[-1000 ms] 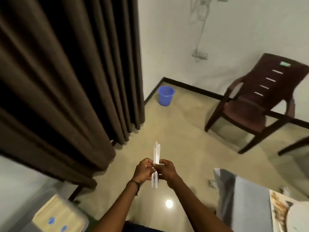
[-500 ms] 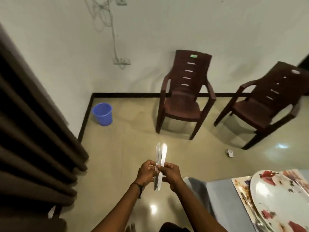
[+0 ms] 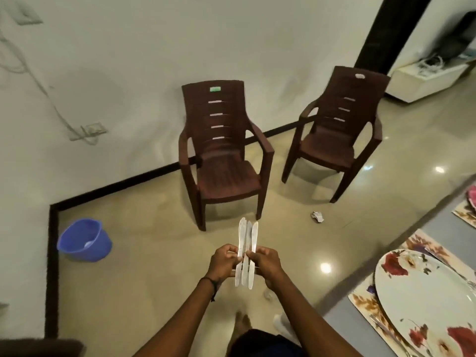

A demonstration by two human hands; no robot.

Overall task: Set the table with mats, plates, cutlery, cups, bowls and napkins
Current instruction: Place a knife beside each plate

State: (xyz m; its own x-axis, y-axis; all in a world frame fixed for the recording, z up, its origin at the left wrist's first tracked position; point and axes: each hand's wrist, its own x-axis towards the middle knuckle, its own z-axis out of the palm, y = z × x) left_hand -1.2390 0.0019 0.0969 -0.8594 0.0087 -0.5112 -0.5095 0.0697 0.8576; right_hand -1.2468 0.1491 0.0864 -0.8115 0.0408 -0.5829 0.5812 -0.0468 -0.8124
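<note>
Holding three white plastic knives (image 3: 247, 237) fanned upright over the floor, near centre, the left hand (image 3: 223, 262) and right hand (image 3: 266, 264) each pinch the handles with curled fingers. The grey table (image 3: 443, 225) stands near right and carries a floral plate (image 3: 425, 300) on a patterned mat (image 3: 360, 298). Two brown chairs (image 3: 221, 150) stand far against the wall, and a blue bucket (image 3: 83, 244) sits on the left. Assessment: the cutlery step is in hand, the knives being sorted away from the table. The next move calls for separating one knife, then carrying it right to lay beside the plate.
</note>
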